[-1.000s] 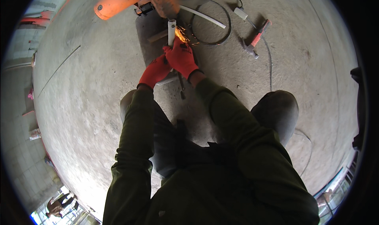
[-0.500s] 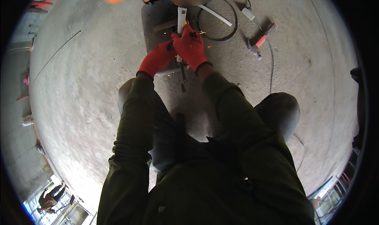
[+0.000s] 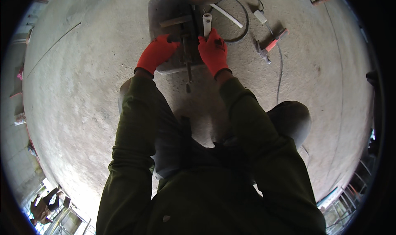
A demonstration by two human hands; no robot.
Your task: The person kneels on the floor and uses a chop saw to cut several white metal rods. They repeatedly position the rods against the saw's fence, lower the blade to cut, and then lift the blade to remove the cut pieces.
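On the floor ahead lies the dark flat base (image 3: 159, 10) of what looks like a cut-off saw, with a clamp screw (image 3: 188, 72) toward me. My right hand (image 3: 213, 53), in a red glove, grips a short white metal tube (image 3: 207, 24) with holes at its far end, beside the base's right edge. My left hand (image 3: 156, 53), also red-gloved, is over the base's near left part, just left of the clamp. Its fingers point right and look apart, with nothing seen in them. The saw's upper parts are cut off by the top edge.
Right of the saw, a longer white rod (image 3: 227, 15) lies by a looped black cable (image 3: 246, 24) with a white connector (image 3: 260, 16). A claw hammer with a red handle (image 3: 272, 44) rests farther right. Another person (image 3: 43, 206) appears at the lower left rim.
My hands have moved apart. The right has carried the white tube rightward off the clamp area, and the left has drawn back leftward. The orange sparks around the hands are gone.
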